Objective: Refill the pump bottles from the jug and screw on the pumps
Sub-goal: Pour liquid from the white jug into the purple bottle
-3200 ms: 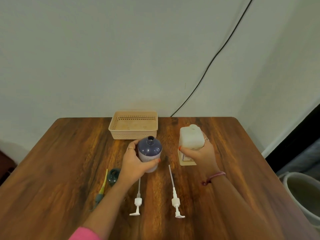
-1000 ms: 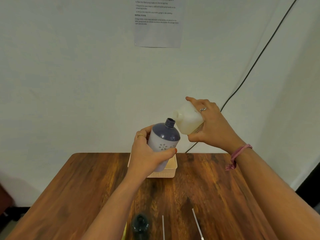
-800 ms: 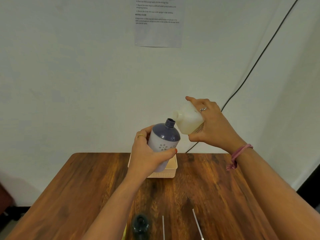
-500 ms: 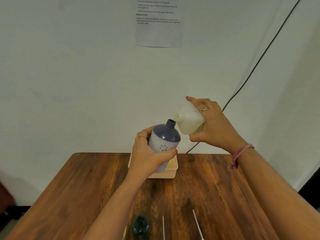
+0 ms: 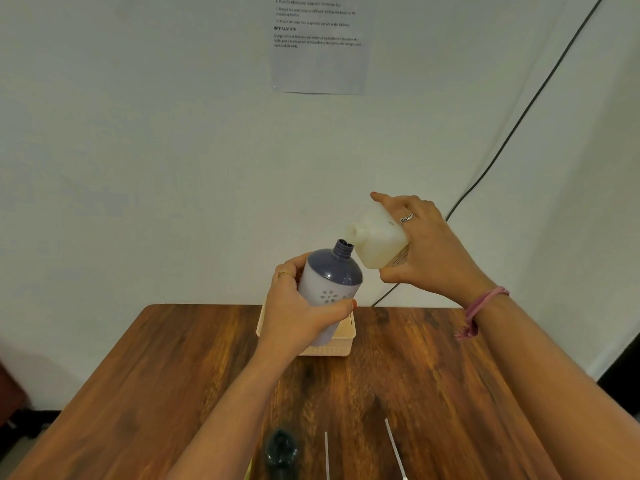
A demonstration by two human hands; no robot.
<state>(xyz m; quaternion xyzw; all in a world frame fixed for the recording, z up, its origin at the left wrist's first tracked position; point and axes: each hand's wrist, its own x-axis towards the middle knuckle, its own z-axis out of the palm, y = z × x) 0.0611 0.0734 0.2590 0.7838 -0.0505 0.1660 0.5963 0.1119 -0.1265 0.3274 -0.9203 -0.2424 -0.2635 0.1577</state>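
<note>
My left hand (image 5: 298,317) grips a pale bottle with a purple shoulder and an open neck (image 5: 330,282), held up above the table and tilted slightly right. My right hand (image 5: 429,251) holds the white jug (image 5: 375,239) tipped to the left, its open mouth right above the bottle's neck. A second, dark bottle (image 5: 281,452) stands on the table near the bottom edge. The thin tubes of two pumps (image 5: 326,455) (image 5: 394,448) lie beside it; their heads are out of frame.
A beige plastic basket (image 5: 341,342) sits at the back of the wooden table (image 5: 173,375), mostly hidden behind my left hand. A printed sheet (image 5: 318,43) hangs on the wall, and a black cable (image 5: 519,119) runs down it on the right.
Both hands lifted the bottle and the jug off the table to chest height and tipped the jug over the bottle's neck. Over the last second they barely moved.
</note>
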